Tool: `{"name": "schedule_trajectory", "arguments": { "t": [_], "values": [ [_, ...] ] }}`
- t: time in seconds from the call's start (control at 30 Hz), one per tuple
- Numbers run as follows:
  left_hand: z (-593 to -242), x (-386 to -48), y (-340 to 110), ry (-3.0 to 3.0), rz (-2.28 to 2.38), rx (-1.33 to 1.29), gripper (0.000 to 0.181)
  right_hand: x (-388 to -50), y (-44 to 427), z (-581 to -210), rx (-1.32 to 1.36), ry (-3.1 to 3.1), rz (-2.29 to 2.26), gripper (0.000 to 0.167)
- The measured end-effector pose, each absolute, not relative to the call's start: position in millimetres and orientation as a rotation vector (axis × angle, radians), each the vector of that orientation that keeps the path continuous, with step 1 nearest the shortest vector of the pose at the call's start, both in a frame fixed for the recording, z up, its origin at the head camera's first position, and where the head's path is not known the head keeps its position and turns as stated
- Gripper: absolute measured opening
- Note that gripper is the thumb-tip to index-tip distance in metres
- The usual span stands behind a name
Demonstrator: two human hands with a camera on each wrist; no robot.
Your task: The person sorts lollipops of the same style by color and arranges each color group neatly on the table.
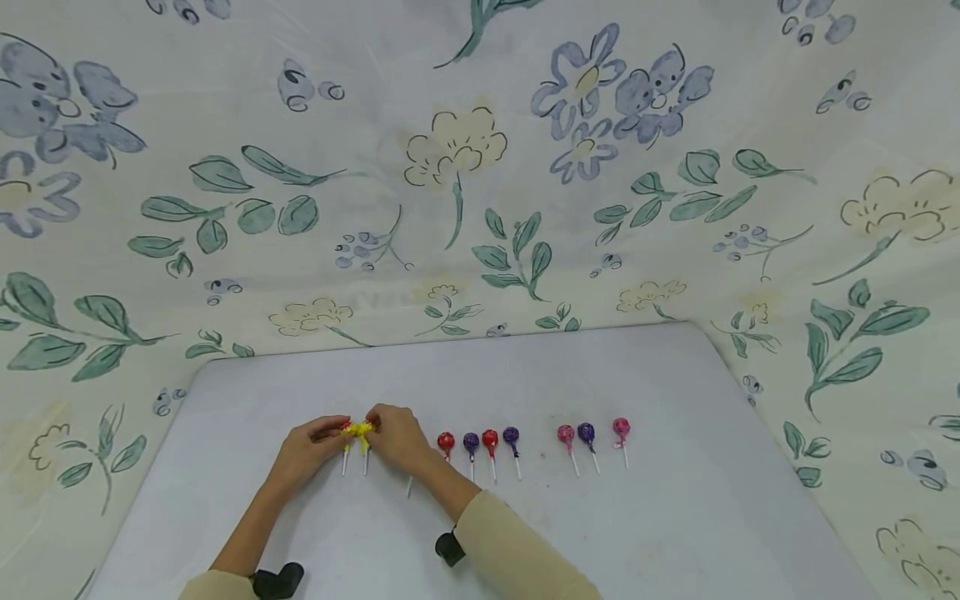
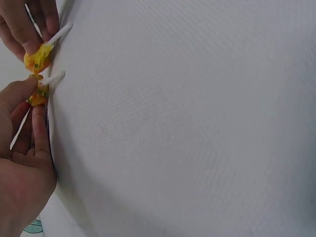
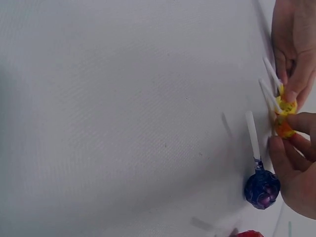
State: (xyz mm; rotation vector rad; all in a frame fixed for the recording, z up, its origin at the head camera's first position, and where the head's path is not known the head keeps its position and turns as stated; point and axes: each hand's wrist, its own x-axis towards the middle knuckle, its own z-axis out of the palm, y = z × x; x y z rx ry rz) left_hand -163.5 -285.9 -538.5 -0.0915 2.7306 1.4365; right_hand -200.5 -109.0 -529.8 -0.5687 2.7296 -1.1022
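Looking left of the leftmost red lollipop (image 1: pixel 446 440), we see the left hand (image 1: pixel 303 452) and right hand (image 1: pixel 401 437) each pinching a yellow lollipop (image 1: pixel 363 429) between fingers.

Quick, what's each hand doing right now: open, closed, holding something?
Left hand: closed, pinching a yellow lollipop.
Right hand: closed, pinching another yellow lollipop.

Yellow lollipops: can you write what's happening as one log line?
left grip: holds yellow lollipop | right grip: holds another yellow lollipop | on white table: red lollipops, purple lollipops, pink lollipops
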Motion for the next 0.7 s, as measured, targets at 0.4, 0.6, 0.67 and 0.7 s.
{"name": "schedule_trajectory", "arguments": {
  "t": [0.4,0.6,0.67,0.7],
  "values": [
    [-537.4,-163.8,-286.4,2.7,1.461,-0.106,0.043,-199.1,-108.8,-521.9,-0.482,2.685,-1.074,0.024],
    [-537.4,-163.8,-285.8,2.7,1.439,-0.117,0.044,-198.9,-108.8,-522.9,-0.473,2.676,-1.073,0.024],
    [-537.6,-163.9,-285.4,2.698,1.438,-0.123,0.044,-199.3,-108.6,-523.6,-0.472,2.675,-1.076,0.024],
    [-537.7,-163.8,-285.3,2.698,1.437,-0.126,0.044,-199.4,-108.5,-523.9,-0.473,2.675,-1.077,0.025]
  ]
}}
